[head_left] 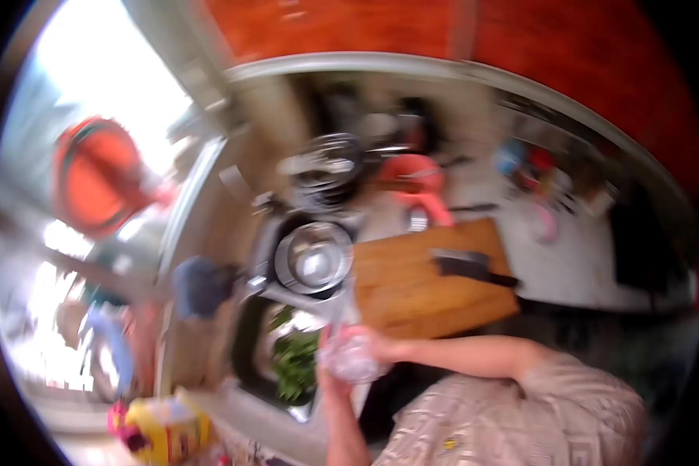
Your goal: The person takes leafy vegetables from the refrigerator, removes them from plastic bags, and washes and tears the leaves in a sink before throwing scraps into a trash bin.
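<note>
Both of my hands are together at the front edge of the sink, around a clear, pinkish container (352,356) that is blurred by motion. My right hand (380,344) holds its right side. My left hand (330,371) is against its left side, with the fingers partly hidden. Just left of them, green leafy vegetables (295,366) lie in the near sink basin (248,342). Beyond, a metal bowl (313,259) sits in the other basin.
A wooden cutting board (396,291) with a dark-handled cleaver (466,265) lies on the counter to the right. Behind it is a red-orange basket (412,175), beside stacked metal pots (328,167). A yellow jug (167,429) stands at the lower left.
</note>
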Demonstrator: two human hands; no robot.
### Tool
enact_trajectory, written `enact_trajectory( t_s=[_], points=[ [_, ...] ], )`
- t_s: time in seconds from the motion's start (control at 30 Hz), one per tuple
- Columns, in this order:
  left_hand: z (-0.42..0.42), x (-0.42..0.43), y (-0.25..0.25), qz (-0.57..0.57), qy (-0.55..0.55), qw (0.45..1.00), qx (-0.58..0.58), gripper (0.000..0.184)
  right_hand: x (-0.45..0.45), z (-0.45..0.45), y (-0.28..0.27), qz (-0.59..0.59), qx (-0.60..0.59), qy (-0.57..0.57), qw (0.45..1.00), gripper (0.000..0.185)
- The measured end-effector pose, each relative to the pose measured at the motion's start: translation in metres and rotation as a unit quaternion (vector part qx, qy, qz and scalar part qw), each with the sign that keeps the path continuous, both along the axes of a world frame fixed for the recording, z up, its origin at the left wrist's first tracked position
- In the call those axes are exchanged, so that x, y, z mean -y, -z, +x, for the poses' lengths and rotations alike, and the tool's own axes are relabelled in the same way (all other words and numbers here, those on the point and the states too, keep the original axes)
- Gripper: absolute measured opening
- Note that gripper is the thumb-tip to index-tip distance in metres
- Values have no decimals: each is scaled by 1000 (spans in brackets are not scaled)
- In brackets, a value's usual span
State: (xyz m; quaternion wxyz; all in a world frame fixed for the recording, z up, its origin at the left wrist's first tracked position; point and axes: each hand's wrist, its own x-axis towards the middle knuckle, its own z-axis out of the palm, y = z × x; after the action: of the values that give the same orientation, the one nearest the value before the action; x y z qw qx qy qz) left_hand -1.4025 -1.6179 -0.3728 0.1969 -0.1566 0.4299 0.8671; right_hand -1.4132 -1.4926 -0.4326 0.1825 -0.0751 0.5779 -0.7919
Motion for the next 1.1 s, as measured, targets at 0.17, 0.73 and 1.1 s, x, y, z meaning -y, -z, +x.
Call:
enact_trajectory(
  t_s=[0.17, 0.73, 1.1],
  points=[
    [32, -75, -4, -35, 125, 990, -48, 50, -81, 46, -58, 392, -223, 147, 880, 16],
    [111, -326, 38, -323, 336, 832, -300, 50, -294, 234, -35, 202, -162, 373, 891, 73],
    [212, -437, 36, -97, 656, 524, -534, 57, -351, 409, 75, -56, 245, 821, 513, 21]
  ],
)
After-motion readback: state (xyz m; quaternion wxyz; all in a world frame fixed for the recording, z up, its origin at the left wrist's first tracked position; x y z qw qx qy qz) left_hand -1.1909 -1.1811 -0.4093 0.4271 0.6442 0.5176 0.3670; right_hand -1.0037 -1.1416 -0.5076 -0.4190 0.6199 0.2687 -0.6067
